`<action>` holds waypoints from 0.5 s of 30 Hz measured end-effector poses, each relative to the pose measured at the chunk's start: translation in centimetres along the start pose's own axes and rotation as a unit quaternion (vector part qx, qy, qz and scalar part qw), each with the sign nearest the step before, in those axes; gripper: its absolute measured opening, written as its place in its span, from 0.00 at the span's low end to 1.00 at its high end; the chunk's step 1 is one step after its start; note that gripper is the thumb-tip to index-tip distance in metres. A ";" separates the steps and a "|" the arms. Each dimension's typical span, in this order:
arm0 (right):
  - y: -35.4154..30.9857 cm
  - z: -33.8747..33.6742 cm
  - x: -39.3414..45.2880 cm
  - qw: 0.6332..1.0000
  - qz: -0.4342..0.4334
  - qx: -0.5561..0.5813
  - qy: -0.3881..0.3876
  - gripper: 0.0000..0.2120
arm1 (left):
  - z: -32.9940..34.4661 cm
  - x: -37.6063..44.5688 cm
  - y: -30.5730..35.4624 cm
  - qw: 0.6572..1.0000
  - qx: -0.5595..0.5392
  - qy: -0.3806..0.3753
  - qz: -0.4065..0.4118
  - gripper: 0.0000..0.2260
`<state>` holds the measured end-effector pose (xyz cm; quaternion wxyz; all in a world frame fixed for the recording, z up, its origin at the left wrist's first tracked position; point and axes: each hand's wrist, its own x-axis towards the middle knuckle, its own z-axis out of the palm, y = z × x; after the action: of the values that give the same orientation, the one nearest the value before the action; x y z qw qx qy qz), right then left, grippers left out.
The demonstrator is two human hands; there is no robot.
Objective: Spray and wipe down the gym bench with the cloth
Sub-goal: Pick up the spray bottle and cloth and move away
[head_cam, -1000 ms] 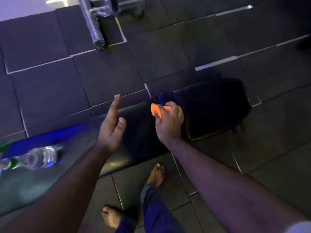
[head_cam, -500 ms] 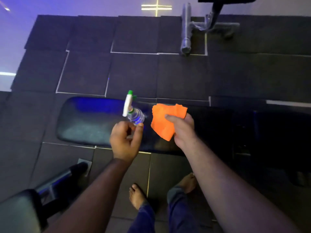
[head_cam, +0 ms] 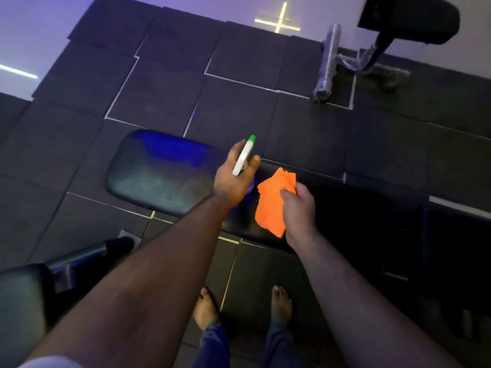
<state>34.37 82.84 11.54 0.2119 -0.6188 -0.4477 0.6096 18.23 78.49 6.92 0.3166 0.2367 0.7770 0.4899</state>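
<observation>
The black padded gym bench [head_cam: 159,173] lies across the middle of the head view, its left end glossy with blue light. My left hand [head_cam: 233,176] is closed around a clear spray bottle [head_cam: 244,158] with a white trigger head and green nozzle, held over the bench's middle; most of the bottle's body is hidden by the hand. Just to the right, my right hand [head_cam: 299,205] pinches an orange cloth [head_cam: 273,203] that hangs loosely above the bench's dark right part.
Dark rubber floor tiles [head_cam: 239,112] surround the bench. A wrapped metal bar and machine base [head_cam: 328,65] stand at the far right. Another black padded seat [head_cam: 24,301] is at the lower left. My bare feet [head_cam: 204,309] stand close to the bench's near edge.
A second ago my left hand was open and the bottle lay on the bench. It now grips the bottle with its nozzle pointing away. The cloth has been lifted off the bench and hangs unfolded.
</observation>
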 end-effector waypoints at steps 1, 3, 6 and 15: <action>0.1 0.4 0.0 1.000 -0.006 -0.008 -0.003 0.10 | -0.4 -0.4 0.0 1.000 -0.015 0.009 0.004 0.32; 0.3 1.5 -0.3 0.999 -0.017 -0.032 -0.014 0.09 | -2.0 -1.9 -0.3 0.996 -0.065 0.056 -0.001 0.33; 0.6 4.1 -1.7 0.993 -0.040 -0.097 -0.049 0.07 | -6.5 -5.8 -1.0 0.985 -0.091 0.147 -0.004 0.32; 4.5 21.7 -13.5 0.907 -0.131 -0.262 -0.303 0.04 | -27.3 -21.8 -8.1 0.900 -0.017 0.421 -0.115 0.33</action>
<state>17.19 63.41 11.92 -0.0258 -0.3736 -0.7111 0.5951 12.96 43.70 13.91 0.0182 -0.0883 0.8513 0.5169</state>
